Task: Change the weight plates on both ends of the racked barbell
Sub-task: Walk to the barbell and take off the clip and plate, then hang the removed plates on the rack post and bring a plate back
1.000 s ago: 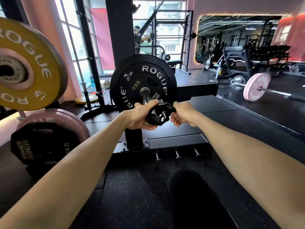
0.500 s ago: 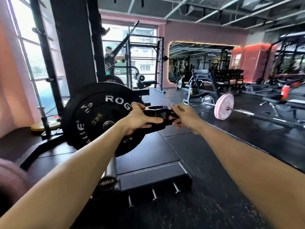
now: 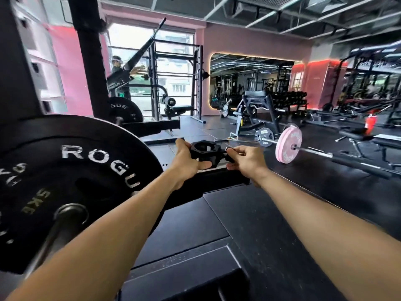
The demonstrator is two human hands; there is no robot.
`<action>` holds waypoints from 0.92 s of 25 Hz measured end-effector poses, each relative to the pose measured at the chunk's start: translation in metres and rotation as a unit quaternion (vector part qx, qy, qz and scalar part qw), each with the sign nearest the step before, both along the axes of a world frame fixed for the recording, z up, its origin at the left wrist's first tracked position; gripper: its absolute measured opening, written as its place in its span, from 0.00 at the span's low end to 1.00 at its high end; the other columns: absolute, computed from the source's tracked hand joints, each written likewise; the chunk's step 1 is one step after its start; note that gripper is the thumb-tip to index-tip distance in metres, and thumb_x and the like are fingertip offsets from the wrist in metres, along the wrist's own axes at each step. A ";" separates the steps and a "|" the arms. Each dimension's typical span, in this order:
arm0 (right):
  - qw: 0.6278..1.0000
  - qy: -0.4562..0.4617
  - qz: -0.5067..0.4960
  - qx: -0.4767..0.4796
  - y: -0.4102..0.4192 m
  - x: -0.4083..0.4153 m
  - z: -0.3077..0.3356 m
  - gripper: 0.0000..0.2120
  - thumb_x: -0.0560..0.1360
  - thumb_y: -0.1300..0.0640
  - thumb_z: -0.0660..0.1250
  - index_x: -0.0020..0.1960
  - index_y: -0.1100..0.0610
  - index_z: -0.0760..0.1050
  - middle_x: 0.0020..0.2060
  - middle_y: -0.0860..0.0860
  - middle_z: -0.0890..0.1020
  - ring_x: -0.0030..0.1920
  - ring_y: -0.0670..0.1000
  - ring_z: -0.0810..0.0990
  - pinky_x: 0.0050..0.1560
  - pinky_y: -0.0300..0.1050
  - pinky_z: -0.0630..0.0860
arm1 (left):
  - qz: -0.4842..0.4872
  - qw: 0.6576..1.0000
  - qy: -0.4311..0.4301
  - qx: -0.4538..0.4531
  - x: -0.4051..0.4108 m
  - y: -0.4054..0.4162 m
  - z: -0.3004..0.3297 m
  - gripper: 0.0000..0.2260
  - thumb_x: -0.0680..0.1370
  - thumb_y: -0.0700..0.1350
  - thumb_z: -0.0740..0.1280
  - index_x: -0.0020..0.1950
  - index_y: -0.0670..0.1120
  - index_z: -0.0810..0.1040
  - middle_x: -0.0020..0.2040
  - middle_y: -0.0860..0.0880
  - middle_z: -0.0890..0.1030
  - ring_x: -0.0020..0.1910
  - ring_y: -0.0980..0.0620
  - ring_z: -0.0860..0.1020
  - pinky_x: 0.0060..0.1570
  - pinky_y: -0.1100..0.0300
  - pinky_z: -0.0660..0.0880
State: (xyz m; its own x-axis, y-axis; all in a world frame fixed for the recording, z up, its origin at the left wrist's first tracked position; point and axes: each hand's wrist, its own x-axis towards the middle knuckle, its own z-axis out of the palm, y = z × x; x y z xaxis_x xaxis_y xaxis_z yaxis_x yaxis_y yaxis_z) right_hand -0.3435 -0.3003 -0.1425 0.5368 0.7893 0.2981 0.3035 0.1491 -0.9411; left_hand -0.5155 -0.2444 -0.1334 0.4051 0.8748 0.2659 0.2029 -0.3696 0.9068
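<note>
Black rubber flooring (image 3: 271, 213) covered the gym from the near edge to the far wall. Black 5 kg plate (image 3: 71, 183), lettered ROGUE, filled the 9 o'clock side of the view, seated on the barbell sleeve (image 3: 63, 222), whose bare steel end pointed toward 7 o'clock. Rack upright (image 3: 89, 68) rose behind the plate at 11 o'clock; a second black plate (image 3: 124, 109) showed beyond it. Pink plate (image 3: 288, 146) sat on a separate bar lying on the floor at 3 o'clock, well apart from the rack. Both forearms reached out to centre frame. Left hand (image 3: 186, 161) gripped the black barbell collar (image 3: 205, 152) from its 9 o'clock side, thumb under, fingers curled over the ring. Right hand (image 3: 245, 158) pinched the collar's lever end at its 3 o'clock side. Collar was held in the air, off the sleeve, to the 2 o'clock side of the sleeve end, ring opening facing up. Distant person near the window at 11 o'clock, blurred.
</note>
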 end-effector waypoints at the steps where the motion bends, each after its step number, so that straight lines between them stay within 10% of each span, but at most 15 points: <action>1: 1.000 0.004 -0.010 -0.005 0.015 0.005 -0.004 0.09 0.77 0.59 0.70 0.38 0.53 0.77 0.37 0.53 0.83 0.33 0.56 0.82 0.45 0.53 0.82 | 0.006 1.000 0.018 0.002 0.008 0.014 -0.005 0.26 0.74 0.37 0.75 0.58 0.44 0.59 0.49 0.53 0.72 0.48 0.54 0.72 0.48 0.61 0.69; 7: 0.999 -0.005 -0.026 -0.031 0.086 0.035 -0.038 0.05 0.78 0.62 0.69 0.43 0.59 0.80 0.36 0.51 0.80 0.36 0.51 0.79 0.34 0.34 0.80 | 0.045 0.994 0.101 -0.006 0.043 0.087 -0.035 0.23 0.76 0.41 0.73 0.59 0.46 0.59 0.50 0.50 0.74 0.50 0.48 0.73 0.50 0.55 0.68; 12: 0.996 -0.038 -0.056 -0.059 0.123 0.048 -0.063 0.05 0.78 0.60 0.69 0.44 0.59 0.81 0.38 0.54 0.81 0.40 0.60 0.84 0.48 0.56 0.83 | 0.066 0.984 0.165 -0.023 0.056 0.125 -0.062 0.24 0.76 0.48 0.74 0.58 0.51 0.58 0.50 0.48 0.75 0.59 0.41 0.73 0.63 0.43 0.71; 16: 0.994 -0.048 -0.079 -0.061 0.137 0.050 -0.080 0.07 0.78 0.56 0.69 0.47 0.59 0.81 0.42 0.55 0.83 0.44 0.55 0.82 0.43 0.43 0.83 | 0.081 0.977 0.197 -0.031 0.060 0.137 -0.078 0.24 0.77 0.52 0.72 0.59 0.52 0.57 0.55 0.48 0.77 0.59 0.42 0.74 0.64 0.48 0.67; 23: 0.979 -0.100 -0.116 -0.136 0.115 0.038 -0.080 0.28 0.76 0.43 0.69 0.70 0.59 0.71 0.59 0.56 0.78 0.61 0.56 0.78 0.63 0.48 0.73 | 0.062 0.981 0.181 -0.019 0.046 0.110 -0.078 0.34 0.72 0.51 0.77 0.64 0.57 0.54 0.63 0.44 0.76 0.62 0.40 0.76 0.65 0.43 0.72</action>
